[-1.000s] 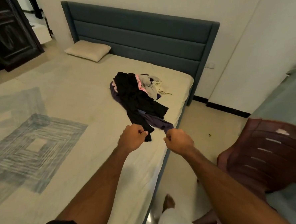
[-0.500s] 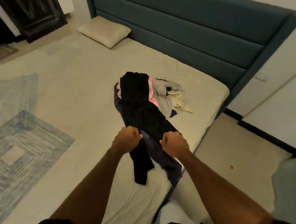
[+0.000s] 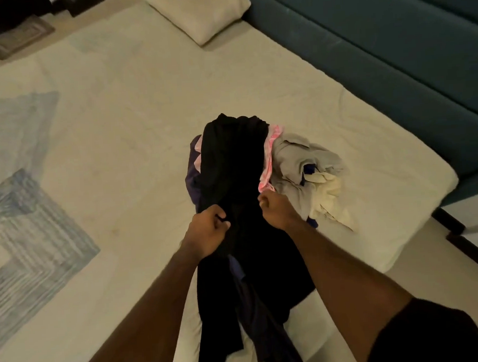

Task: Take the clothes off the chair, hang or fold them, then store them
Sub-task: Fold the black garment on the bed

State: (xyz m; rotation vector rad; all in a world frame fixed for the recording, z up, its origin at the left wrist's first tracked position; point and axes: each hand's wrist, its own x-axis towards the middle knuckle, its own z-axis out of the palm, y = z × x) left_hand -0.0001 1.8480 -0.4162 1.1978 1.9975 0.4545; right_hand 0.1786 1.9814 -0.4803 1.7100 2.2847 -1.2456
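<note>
Single head-worn wide-angle view, looking steeply down and forward, close over the bed (image 3: pixel 117 138) toward the headboard (image 3: pixel 377 32).

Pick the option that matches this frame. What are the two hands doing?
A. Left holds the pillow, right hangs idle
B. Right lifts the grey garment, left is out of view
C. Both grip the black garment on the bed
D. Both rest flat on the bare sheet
C: the left hand and right hand each have fingers curled into the black garment, which lies on the pile on the bed.
</note>
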